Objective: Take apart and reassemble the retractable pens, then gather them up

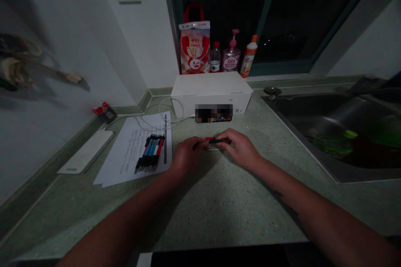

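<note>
Handheld black rod and red rod, both slender, aligned nine to three o'clock, toward five o'clock from view centre.

Head view, forward-down, seemingly near counter

A person's left hand and right hand hold slim black and red pieces between them at a speckled green bench. At left, several pens lie on printed sheets; on the far side, a phone stands before a white box, bottles behind it. A metal sink occupies the right.
</note>
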### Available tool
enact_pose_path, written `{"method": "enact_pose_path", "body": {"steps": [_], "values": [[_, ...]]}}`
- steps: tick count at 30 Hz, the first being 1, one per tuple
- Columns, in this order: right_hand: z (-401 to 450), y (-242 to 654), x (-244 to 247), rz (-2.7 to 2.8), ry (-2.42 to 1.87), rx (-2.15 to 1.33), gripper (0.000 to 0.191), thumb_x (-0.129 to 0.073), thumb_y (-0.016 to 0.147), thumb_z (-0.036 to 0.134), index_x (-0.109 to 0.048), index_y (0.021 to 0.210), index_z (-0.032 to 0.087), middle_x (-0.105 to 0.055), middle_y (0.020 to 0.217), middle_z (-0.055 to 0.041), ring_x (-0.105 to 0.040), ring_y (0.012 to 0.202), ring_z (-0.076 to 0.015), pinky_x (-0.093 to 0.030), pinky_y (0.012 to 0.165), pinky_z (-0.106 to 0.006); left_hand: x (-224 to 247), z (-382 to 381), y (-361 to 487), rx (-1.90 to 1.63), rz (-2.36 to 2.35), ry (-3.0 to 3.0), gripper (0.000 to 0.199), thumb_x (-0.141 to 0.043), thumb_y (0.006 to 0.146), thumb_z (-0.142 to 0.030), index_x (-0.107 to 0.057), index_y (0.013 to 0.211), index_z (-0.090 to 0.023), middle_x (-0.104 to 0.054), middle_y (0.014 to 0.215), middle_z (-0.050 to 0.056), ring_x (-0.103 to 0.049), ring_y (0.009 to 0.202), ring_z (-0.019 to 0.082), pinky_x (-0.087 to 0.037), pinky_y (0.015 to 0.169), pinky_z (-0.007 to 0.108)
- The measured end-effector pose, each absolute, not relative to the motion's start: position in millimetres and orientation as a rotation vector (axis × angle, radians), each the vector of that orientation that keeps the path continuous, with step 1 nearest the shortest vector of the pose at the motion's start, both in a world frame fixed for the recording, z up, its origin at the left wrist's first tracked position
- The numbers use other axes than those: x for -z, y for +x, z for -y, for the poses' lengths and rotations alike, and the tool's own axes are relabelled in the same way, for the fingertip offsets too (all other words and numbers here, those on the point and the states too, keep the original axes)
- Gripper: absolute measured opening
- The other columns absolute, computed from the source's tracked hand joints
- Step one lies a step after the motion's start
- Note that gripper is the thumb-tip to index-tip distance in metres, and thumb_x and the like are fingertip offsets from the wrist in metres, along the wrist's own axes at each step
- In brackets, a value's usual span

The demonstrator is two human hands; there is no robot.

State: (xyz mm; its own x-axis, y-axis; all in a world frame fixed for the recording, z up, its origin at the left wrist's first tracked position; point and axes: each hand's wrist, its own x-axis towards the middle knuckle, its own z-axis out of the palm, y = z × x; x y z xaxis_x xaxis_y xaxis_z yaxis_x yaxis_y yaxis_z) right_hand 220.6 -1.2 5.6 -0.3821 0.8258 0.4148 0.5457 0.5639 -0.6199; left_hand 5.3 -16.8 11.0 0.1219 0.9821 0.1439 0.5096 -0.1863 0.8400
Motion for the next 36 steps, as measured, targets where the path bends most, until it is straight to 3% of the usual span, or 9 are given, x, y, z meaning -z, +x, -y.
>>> {"method": "enact_pose_path", "body": {"steps": [3, 7, 9, 12, 16, 20, 24, 28, 36], "values": [[3.5, 219.0, -6.6, 2.064, -1.173, -0.562, 0.016, -0.068, 0.094, 0.028, -0.068, 0.108, 0.02, -0.073, 0.098, -0.0063, -0.066, 0.083, -0.0191, -0.049, 0.075, -0.031, -8.5, 16.4, 5.5, -0.988, -1.427, 1.764, 0.019, -0.06, 0.092, -0.024, -0.077, 0.091, -0.018, -0.079, 0.088, 0.006, -0.071, 0.084, 0.021, -0.054, 0.083, 0.035], [4.2, 218.0, -6.0, 2.095, -1.269, -0.632, 0.018, -0.056, 0.102, 0.029, -0.071, 0.099, 0.02, -0.073, 0.083, -0.0034, -0.066, 0.074, -0.0177, -0.047, 0.07, -0.03, -6.6, 15.9, 6.3, -0.983, -1.429, 1.777, 0.018, -0.06, 0.092, -0.024, -0.077, 0.096, -0.019, -0.079, 0.092, 0.006, -0.071, 0.084, 0.021, -0.054, 0.082, 0.035], [4.0, 217.5, -4.4, 2.079, -1.231, -0.621, 0.014, -0.061, 0.098, 0.026, -0.071, 0.106, 0.02, -0.074, 0.09, -0.0042, -0.066, 0.077, -0.0175, -0.048, 0.072, -0.03, -6.5, 16.3, 6.8, -0.977, -1.435, 1.795, 0.018, -0.06, 0.092, -0.023, -0.077, 0.097, -0.02, -0.079, 0.093, 0.005, -0.07, 0.083, 0.02, -0.054, 0.08, 0.034], [4.0, 216.6, -2.4, 2.062, -1.193, -0.653, 0.029, -0.067, 0.095, 0.028, -0.067, 0.123, 0.022, -0.075, 0.104, -0.0062, -0.067, 0.082, -0.0178, -0.051, 0.074, -0.031, -5.9, 17.1, 7.1, -0.97, -1.441, 1.84, 0.017, -0.061, 0.092, -0.022, -0.077, 0.098, -0.02, -0.079, 0.094, 0.005, -0.07, 0.083, 0.02, -0.054, 0.079, 0.033], [5.0, 215.6, -3.3, 2.119, -1.174, -0.636, 0.019, -0.057, 0.101, 0.027, -0.072, 0.112, 0.023, -0.075, 0.105, -0.0065, -0.069, 0.093, -0.0197, -0.052, 0.083, -0.034, -4.2, 17.4, 6.8, -0.954, -1.431, 1.893, 0.017, -0.062, 0.093, -0.022, -0.077, 0.1, -0.02, -0.079, 0.095, 0.005, -0.07, 0.084, 0.02, -0.055, 0.081, 0.033], [6.2, 214.9, -5.2, 2.139, -1.158, -0.591, 0.029, -0.067, 0.097, 0.03, -0.069, 0.125, 0.024, -0.073, 0.107, -0.0064, -0.069, 0.094, -0.0198, -0.052, 0.082, -0.033, -2.8, 17.4, 6.3, -0.961, -1.439, 1.925, 0.016, -0.062, 0.094, -0.022, -0.077, 0.1, -0.02, -0.078, 0.095, 0.005, -0.069, 0.084, 0.019, -0.054, 0.081, 0.032], [5.9, 214.9, -5.5, 2.183, -1.151, -0.554, 0.018, -0.059, 0.101, 0.023, -0.073, 0.112, 0.023, -0.074, 0.103, -0.0066, -0.068, 0.097, -0.0211, -0.051, 0.085, -0.035, -1.8, 17.4, 7.0, -0.962, -1.406, 1.952, 0.016, -0.062, 0.094, -0.021, -0.076, 0.101, -0.02, -0.078, 0.095, 0.005, -0.069, 0.084, 0.019, -0.053, 0.08, 0.031], [3.8, 218.1, -6.2, 2.112, -1.124, -0.469, 0.008, -0.067, 0.094, 0.017, -0.07, 0.101, 0.02, -0.07, 0.101, -0.0071, -0.065, 0.098, -0.0215, -0.051, 0.084, -0.034, -3.1, 14.2, 5.2, -0.946, -1.449, 1.93, 0.015, -0.061, 0.094, -0.021, -0.075, 0.099, -0.019, -0.078, 0.094, 0.005, -0.07, 0.084, 0.02, -0.053, 0.08, 0.032], [8.3, 215.0, -3.1, 2.429, -1.044, -0.57, 0.013, -0.075, 0.089, 0.017, -0.071, 0.1, 0.023, -0.072, 0.1, -0.0038, -0.066, 0.099, -0.0207, -0.05, 0.085, -0.035, -9.2, 5.3, -6.9, -0.815, -1.676, 2.174, 0.021, -0.055, 0.089, -0.012, -0.074, 0.093, -0.022, -0.074, 0.097, 0.009, -0.068, 0.09, 0.024, -0.053, 0.083, 0.038]]}}
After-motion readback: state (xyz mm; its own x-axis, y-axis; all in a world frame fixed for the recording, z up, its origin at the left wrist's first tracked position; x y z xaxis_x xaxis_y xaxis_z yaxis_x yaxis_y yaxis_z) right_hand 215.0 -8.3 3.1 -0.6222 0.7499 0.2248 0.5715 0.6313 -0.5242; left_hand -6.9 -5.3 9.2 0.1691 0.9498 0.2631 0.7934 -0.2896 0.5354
